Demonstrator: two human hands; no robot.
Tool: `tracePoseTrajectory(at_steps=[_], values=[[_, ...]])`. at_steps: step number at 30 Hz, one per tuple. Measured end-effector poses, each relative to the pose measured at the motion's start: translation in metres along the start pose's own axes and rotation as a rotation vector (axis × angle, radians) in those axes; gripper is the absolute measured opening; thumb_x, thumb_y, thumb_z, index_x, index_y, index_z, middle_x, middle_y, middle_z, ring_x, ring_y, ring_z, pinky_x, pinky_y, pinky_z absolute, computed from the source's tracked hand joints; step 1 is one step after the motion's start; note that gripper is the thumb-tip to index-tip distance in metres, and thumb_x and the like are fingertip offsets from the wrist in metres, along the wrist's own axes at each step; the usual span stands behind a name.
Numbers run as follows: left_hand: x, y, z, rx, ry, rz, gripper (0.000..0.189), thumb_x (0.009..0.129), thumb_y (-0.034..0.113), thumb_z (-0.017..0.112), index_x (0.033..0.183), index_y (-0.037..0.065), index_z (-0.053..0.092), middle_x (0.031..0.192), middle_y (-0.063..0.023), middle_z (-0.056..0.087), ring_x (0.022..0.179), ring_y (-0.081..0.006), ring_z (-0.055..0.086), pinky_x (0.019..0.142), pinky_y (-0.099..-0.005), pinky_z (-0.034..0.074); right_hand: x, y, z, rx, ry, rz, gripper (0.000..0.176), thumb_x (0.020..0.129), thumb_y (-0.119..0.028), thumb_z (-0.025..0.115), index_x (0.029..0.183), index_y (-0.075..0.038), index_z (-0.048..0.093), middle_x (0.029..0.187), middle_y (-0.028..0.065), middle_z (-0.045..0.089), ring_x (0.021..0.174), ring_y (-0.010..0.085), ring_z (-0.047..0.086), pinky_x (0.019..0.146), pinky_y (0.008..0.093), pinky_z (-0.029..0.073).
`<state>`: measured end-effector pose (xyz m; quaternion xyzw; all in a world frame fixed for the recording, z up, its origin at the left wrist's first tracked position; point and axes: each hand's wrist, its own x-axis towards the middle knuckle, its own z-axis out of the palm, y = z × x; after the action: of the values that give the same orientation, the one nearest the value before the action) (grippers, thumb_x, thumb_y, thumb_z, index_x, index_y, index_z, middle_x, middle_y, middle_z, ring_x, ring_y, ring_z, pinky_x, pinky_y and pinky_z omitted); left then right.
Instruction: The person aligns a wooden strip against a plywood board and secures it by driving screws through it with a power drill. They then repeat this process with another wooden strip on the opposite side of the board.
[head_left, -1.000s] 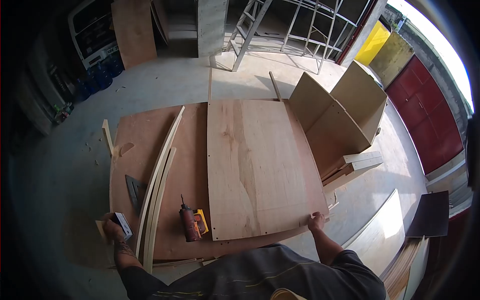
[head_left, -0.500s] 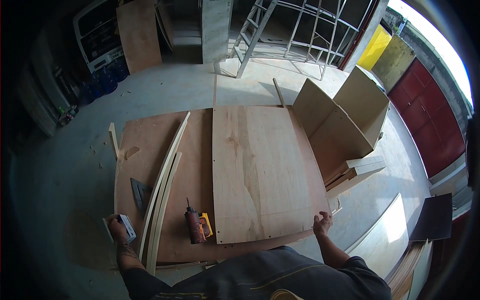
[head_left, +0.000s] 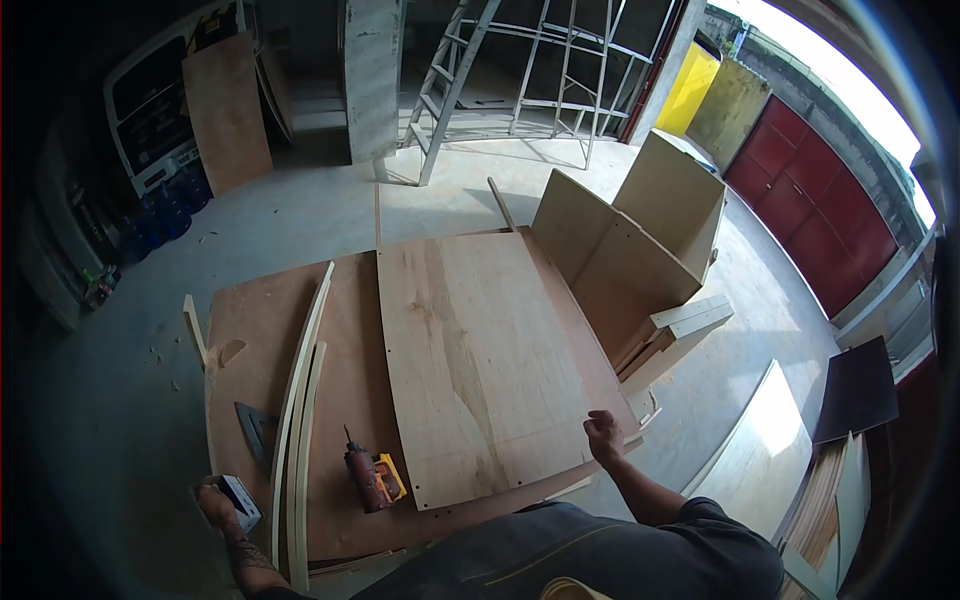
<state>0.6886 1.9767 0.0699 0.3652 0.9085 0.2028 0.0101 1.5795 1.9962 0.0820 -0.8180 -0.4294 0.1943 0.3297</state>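
My left hand point(head_left: 216, 506) is closed on a small white and dark-blue box point(head_left: 240, 502) at the left edge of the work sheet. Over the lower right corner of a pale plywood panel point(head_left: 470, 360), my right hand point(head_left: 603, 437) has its fingers curled in. Whatever they hold, if anything, is hidden. The panel lies flat on a larger reddish plywood sheet point(head_left: 345, 400), with dark holes along its edges. A drill point(head_left: 370, 478) with a yellow and black base rests on the sheet, left of the panel. Long wooden strips point(head_left: 305, 420) lie between the drill and the box.
A dark flat triangular tool point(head_left: 258, 432) lies by the strips. Plywood boxes point(head_left: 630, 240) stand at the panel's right side. A ladder point(head_left: 450, 90) is at the back. Loose boards point(head_left: 760, 430) lie at the lower right, and blue water bottles point(head_left: 165, 215) stand far left.
The view has turned, shifting the scene left and slightly down. My right hand has moved from beside the panel's corner to over it, fingers more curled. My left hand stays at the box.
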Motion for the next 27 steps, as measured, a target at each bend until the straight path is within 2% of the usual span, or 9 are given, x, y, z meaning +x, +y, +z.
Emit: tracePoseTrajectory(at_steps=[6,9,10,13,19,20,23,25,27], values=[[0.006,-0.017,-0.018,-0.22,0.273,0.03,0.04,0.111,0.031,0.057,0.128,-0.004,0.066,0.109,-0.028,0.072,0.099,-0.0385,0.073,0.089,-0.0461,0.056,-0.021,-0.077,0.012,0.331,-0.251,0.05,0.033,0.1,-0.02,0.071,0.124,0.003,0.069,0.101,0.011,0.075,0.096,0.0182,0.071,0.087,0.0338,0.057],[-0.081,0.112,-0.103,-0.742,0.27,0.097,0.038,0.112,0.031,0.059,0.122,-0.005,0.066,0.109,-0.0127,0.071,0.091,-0.0211,0.066,0.083,-0.0352,0.054,-0.05,-0.142,0.01,0.706,-0.737,0.216,0.046,0.105,-0.031,0.071,0.138,-0.001,0.062,0.118,0.0103,0.07,0.107,0.018,0.069,0.098,0.0344,0.057],[-0.12,0.151,-0.132,-0.692,0.074,0.201,0.027,0.111,0.024,0.06,0.116,-0.002,0.067,0.101,-0.0053,0.067,0.087,-0.0118,0.058,0.077,-0.0286,0.049,-0.061,-0.164,0.013,0.74,-0.906,0.217,0.048,0.107,-0.036,0.069,0.14,-0.001,0.061,0.12,0.0105,0.069,0.11,0.0189,0.069,0.101,0.0356,0.057],[-0.242,0.27,-0.175,-0.822,-0.48,0.653,0.018,0.094,0.014,0.081,0.099,0.0,0.071,0.087,-0.0046,0.064,0.07,-0.0145,0.059,0.065,-0.0294,0.049,-0.103,-0.234,0.018,0.678,-1.393,0.133,0.061,0.109,-0.05,0.059,0.143,0.0,0.058,0.128,0.014,0.068,0.118,0.0225,0.066,0.108,0.0388,0.053],[-0.349,0.31,-0.113,-0.536,-0.592,0.842,0.017,0.088,0.017,0.085,0.089,0.003,0.075,0.072,-0.007,0.065,0.062,-0.0224,0.063,0.06,-0.0369,0.052,-0.15,-0.228,0.063,0.466,-1.974,0.313,0.067,0.111,-0.062,0.04,0.122,-0.003,0.069,0.102,0.0108,0.072,0.093,0.0204,0.07,0.081,0.0375,0.059],[-0.357,0.286,-0.093,-0.525,-0.589,0.835,0.017,0.088,0.017,0.085,0.089,0.003,0.075,0.072,-0.007,0.065,0.062,-0.0224,0.063,0.06,-0.0369,0.052,-0.152,-0.21,0.071,0.355,-1.875,0.082,0.063,0.111,-0.058,0.041,0.117,-0.003,0.07,0.096,0.0091,0.07,0.086,0.019,0.068,0.076,0.0372,0.058],[-0.375,0.214,-0.03,-0.797,-0.65,0.467,0.025,0.09,0.013,0.08,0.111,0.001,0.072,0.097,-0.0085,0.07,0.084,-0.02,0.067,0.073,-0.038,0.054,-0.135,-0.169,0.075,0.26,-1.791,-0.057,0.049,0.109,-0.045,0.047,0.113,-0.002,0.071,0.089,0.0066,0.066,0.077,0.017,0.064,0.071,0.0366,0.056],[-0.378,0.203,0.01,-0.804,-0.229,0.078,0.059,0.092,0.019,0.078,0.143,0.002,0.055,0.132,-0.0149,0.062,0.118,-0.0223,0.064,0.094,-0.0425,0.054,-0.122,-0.15,0.062,0.291,-1.807,0.032,0.04,0.106,-0.035,0.051,0.113,-0.002,0.071,0.088,0.0059,0.064,0.076,0.0165,0.062,0.07,0.0362,0.055],[-0.358,0.211,0.045,-0.673,-0.246,0.161,0.086,0.091,0.02,0.08,0.161,0.005,0.032,0.158,-0.0171,0.042,0.145,-0.0249,0.046,0.115,-0.0441,0.044,-0.099,-0.141,0.036,0.42,-1.684,-0.047,0.029,0.1,-0.021,0.056,0.114,0.0,0.071,0.089,0.0061,0.066,0.078,0.0162,0.064,0.072,0.0348,0.056]])
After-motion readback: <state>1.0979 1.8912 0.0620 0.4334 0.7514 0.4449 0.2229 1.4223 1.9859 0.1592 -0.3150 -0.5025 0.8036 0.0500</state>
